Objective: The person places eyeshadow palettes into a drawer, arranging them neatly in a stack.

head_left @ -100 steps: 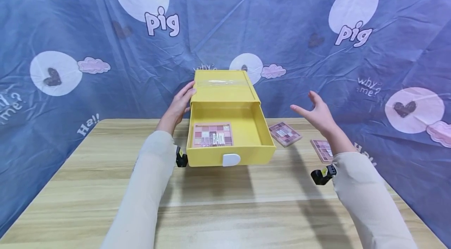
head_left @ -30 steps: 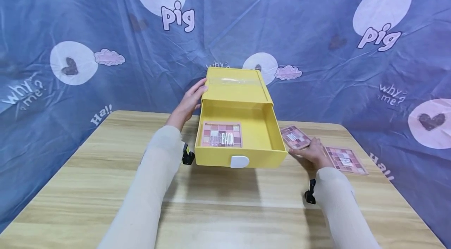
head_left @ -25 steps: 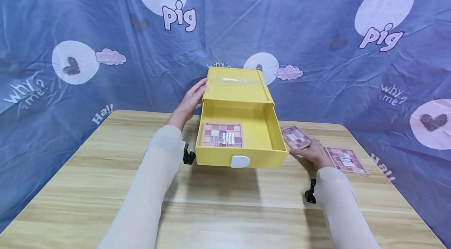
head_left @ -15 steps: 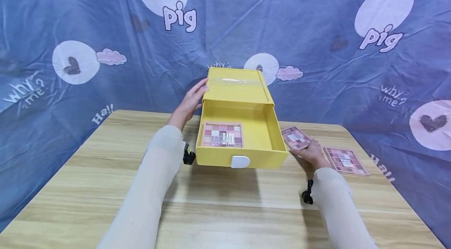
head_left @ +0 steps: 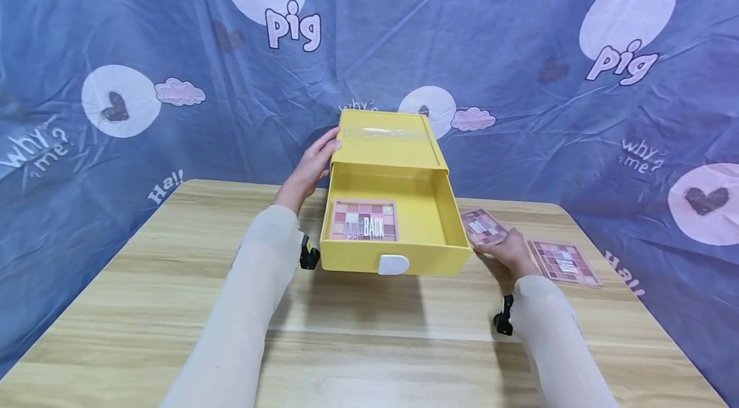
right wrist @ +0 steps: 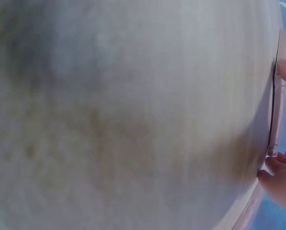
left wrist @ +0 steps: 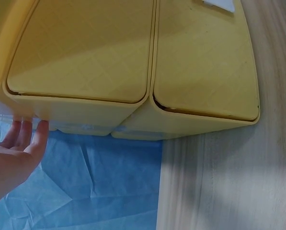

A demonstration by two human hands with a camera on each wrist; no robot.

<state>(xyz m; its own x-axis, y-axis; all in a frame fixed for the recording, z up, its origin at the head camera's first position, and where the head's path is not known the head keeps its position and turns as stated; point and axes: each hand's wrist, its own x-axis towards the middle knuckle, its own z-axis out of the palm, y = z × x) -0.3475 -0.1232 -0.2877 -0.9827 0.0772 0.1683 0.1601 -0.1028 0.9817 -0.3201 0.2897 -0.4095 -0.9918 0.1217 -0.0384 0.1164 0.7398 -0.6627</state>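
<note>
My left hand (head_left: 308, 169) rests on the left side of a yellow drawer box (head_left: 388, 146), its straight fingers against the wall, as the left wrist view also shows. The box's top drawer (head_left: 358, 256) is pulled out. An eyeshadow palette (head_left: 365, 221) with a pink rim lies in the drawer's left part. Right of the box, my right hand (head_left: 511, 253) grips a second eyeshadow palette (head_left: 482, 226) by its edges. In the right wrist view this palette (right wrist: 278, 108) shows edge-on, thumb at one end and fingers at the other. A third palette (head_left: 566, 262) lies just right of that hand.
A wooden table (head_left: 369, 350) carries everything. Closed lower drawers (left wrist: 205, 62) show beneath the top one in the left wrist view. Behind the table hangs a blue printed cloth (head_left: 369, 23). A white tab handle (head_left: 394, 265) sticks out from the drawer front.
From raised and spread above the table, my right hand has come down to the palette beside the box and taken hold of it. My left hand has stayed on the box.
</note>
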